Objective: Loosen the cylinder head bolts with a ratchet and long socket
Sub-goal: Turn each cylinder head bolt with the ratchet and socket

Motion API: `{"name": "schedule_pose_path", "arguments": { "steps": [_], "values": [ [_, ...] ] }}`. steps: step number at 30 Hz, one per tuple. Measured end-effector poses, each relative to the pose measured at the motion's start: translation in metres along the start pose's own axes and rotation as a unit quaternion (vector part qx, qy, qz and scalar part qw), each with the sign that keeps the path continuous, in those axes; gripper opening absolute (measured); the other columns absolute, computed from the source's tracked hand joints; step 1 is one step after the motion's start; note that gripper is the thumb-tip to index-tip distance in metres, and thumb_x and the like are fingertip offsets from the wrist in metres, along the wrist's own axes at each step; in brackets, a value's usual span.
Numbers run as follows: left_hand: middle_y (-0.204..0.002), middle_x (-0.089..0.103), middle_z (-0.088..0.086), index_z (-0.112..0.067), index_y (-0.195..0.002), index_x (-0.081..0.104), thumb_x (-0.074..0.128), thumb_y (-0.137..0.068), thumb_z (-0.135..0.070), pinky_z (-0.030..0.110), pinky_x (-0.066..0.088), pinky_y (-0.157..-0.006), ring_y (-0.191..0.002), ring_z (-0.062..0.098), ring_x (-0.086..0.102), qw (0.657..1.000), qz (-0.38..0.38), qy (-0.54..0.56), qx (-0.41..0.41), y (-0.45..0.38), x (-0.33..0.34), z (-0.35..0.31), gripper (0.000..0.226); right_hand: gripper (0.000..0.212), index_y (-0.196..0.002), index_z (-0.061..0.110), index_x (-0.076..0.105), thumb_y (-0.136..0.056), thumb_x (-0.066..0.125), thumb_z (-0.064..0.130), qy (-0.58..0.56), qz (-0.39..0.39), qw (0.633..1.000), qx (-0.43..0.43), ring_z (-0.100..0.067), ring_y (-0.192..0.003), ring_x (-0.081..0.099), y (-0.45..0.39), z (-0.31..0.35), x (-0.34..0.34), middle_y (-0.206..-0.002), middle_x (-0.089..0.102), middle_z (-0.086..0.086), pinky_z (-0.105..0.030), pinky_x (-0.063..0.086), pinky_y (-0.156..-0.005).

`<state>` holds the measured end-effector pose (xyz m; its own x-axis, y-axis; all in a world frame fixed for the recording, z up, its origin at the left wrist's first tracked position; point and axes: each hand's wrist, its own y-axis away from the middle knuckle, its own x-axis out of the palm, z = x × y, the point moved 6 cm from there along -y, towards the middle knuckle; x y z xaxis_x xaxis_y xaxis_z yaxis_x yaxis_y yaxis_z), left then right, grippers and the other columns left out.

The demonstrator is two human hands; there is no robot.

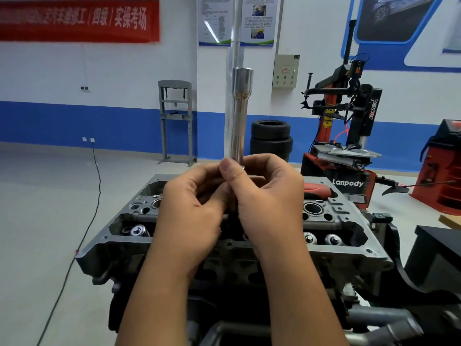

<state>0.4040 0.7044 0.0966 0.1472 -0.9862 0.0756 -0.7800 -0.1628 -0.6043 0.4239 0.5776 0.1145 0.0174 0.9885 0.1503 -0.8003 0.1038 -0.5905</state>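
Above the cylinder head [349,236], a long socket [239,113] is held up straight, with its wide end at the top. Its bottom end is pinched by the right hand [272,196], with the thumb pressed on the front of it. The left hand [192,208] is curled close beside the right hand and touches it, and something dark is held under the socket between both hands, but what it is cannot be told. Below the hands, the cylinder head is seen with its round valve springs [321,238] showing on the right side. A red tool handle [318,189] is lying on the far edge of the cylinder head. Farther back, a stack of black tires [271,138] is seen on the floor, and a red and black tire machine [349,126] is standing to the right.
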Motion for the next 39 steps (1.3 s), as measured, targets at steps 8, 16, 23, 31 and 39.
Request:
{"name": "schedule_pose_path", "arguments": {
  "steps": [8,16,23,31,39],
  "values": [
    [-0.103,0.082,0.003,-0.019,-0.116,0.064,0.056,-0.105,-0.008,0.034,0.063,-0.077,-0.097,0.022,0.079,0.998,0.016,0.05,-0.043,0.002,0.0,0.003,0.018,0.018,-0.099,0.019,0.074,-0.103,0.06,0.029,0.075,0.071,0.994,-0.031,-0.014,-0.087,0.072,-0.001,-0.001,0.012,-0.09,0.074,0.003,-0.04,0.06,-0.079],
    [-0.093,0.08,-0.003,-0.026,-0.101,0.071,0.081,-0.084,0.005,0.038,0.066,-0.069,-0.083,0.017,0.079,0.995,-0.089,-0.049,0.022,0.008,0.0,-0.004,0.037,0.025,-0.085,0.013,0.069,-0.082,0.088,0.029,-0.057,0.055,0.996,0.031,-0.015,-0.07,0.076,-0.001,-0.001,0.009,-0.075,0.076,0.0,-0.035,0.063,-0.065],
    [-0.091,0.081,-0.011,-0.033,-0.108,0.076,0.072,-0.096,-0.009,0.041,0.065,-0.075,-0.085,0.009,0.078,0.991,-0.087,-0.1,0.034,0.006,0.003,-0.007,0.027,0.012,-0.089,0.021,0.071,-0.089,0.082,0.027,0.04,0.035,0.999,0.0,-0.013,-0.077,0.075,-0.003,0.005,0.012,-0.082,0.076,0.002,-0.043,0.064,-0.075],
    [-0.098,0.081,-0.009,-0.027,-0.108,0.075,0.069,-0.097,-0.006,0.025,0.063,-0.08,-0.092,0.008,0.077,0.993,0.064,-0.101,0.004,-0.006,-0.004,-0.009,0.024,0.023,-0.08,0.016,0.076,-0.1,0.068,0.027,0.029,0.048,0.998,-0.021,-0.006,-0.066,0.069,-0.008,0.014,0.005,-0.07,0.073,0.004,-0.026,0.057,-0.062],
    [-0.102,0.08,0.003,-0.021,-0.112,0.076,0.075,-0.095,-0.028,0.046,0.065,-0.083,-0.097,0.022,0.077,0.992,0.086,-0.091,0.019,-0.011,-0.001,-0.004,0.018,0.018,-0.081,0.017,0.077,-0.092,0.076,0.03,-0.048,0.054,0.997,-0.039,-0.005,-0.069,0.071,-0.011,0.007,0.014,-0.074,0.075,0.003,-0.021,0.058,-0.066]
  ]
}}
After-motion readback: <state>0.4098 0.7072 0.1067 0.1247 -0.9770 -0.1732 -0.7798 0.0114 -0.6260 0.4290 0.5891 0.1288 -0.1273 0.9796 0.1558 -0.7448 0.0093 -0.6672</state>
